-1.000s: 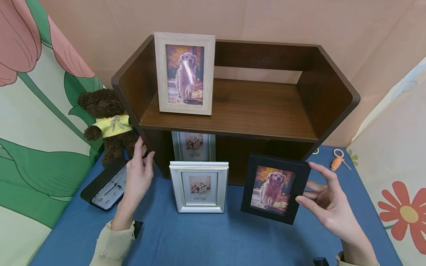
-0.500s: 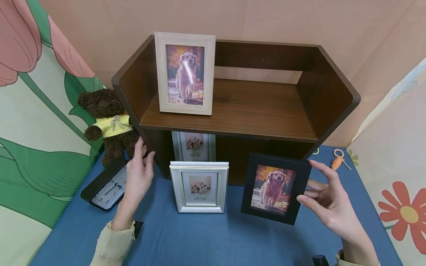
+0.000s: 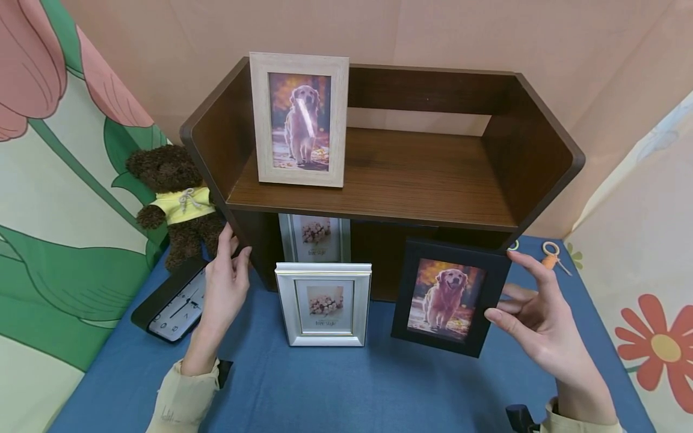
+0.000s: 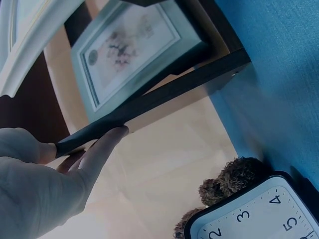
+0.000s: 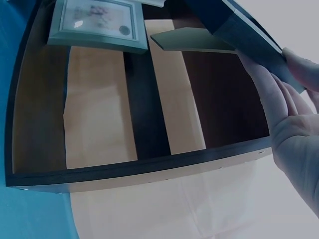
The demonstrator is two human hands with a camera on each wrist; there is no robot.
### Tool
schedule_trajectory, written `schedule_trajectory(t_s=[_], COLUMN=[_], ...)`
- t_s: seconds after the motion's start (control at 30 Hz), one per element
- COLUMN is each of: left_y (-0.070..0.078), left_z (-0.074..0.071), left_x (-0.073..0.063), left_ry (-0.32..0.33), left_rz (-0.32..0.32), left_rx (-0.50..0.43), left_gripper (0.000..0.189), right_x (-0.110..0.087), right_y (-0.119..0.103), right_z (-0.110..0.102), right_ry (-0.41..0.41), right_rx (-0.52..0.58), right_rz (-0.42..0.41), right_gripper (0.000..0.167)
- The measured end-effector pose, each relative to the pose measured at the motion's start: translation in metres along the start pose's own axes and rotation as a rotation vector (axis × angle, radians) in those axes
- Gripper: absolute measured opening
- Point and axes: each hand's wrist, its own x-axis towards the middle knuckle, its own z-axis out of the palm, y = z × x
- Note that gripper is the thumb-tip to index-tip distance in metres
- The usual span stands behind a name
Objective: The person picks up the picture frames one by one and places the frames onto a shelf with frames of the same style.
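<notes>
- One black photo frame (image 3: 452,294) is positioned before the right half of the shelf unit (image 3: 428,174), nearer the right edge of the tabletop (image 3: 325,391) than the left, and appears raised above it.
- Orientation: front toward the person; print upright, upper end leaning right. Sides look nearly equal, so the long axis is uncertain. A flat support leg (image 5: 197,42) projects behind.
- Right hand (image 3: 541,319): grasping the frame's right side, index fingertip at the upper corner, thumb lower on the front; thumb and index spread apart.
- Left hand (image 3: 226,285): gripping the front edge of the unit's left side panel, thumb and fingers on opposite faces.
- Shelf unit, upper level: pale wooden frame (image 3: 300,120) upright at the left end.
- Shelf unit, lower level: silver-toned frame (image 3: 316,240), left side.
- Tabletop: silver frame (image 3: 325,305) before the unit; clock (image 3: 173,300) and teddy bear (image 3: 175,204) near the left edge; carrot-shaped charm (image 3: 550,261) near the far right corner.
</notes>
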Motion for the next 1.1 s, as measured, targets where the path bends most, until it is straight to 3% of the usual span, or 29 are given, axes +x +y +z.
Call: schedule_trajectory(t_s=[0.17,0.57,0.87,1.1], left_y=[0.0,0.001,0.0,0.001], left_z=[0.0,0.0,0.0,-0.001], left_x=[0.0,0.001,0.001,0.0], left_ry=[-0.002,-0.005,-0.002,-0.001], left_rz=[-0.002,-0.01,-0.002,-0.004], left_rx=[0.0,0.0,0.001,0.003], left_gripper=[0.063,0.063,0.063,0.063], right_x=[0.005,0.015,0.021,0.026], right_y=[-0.005,-0.007,-0.022,-0.022], right_z=[0.0,-0.003,-0.006,-0.007], right_ry=[0.009,0.016,0.065,0.041], right_rx=[0.01,0.131,0.037,0.131], right_rz=[-0.017,-0.157,-0.035,-0.114], right_gripper=[0.094,0.087,0.096,0.089])
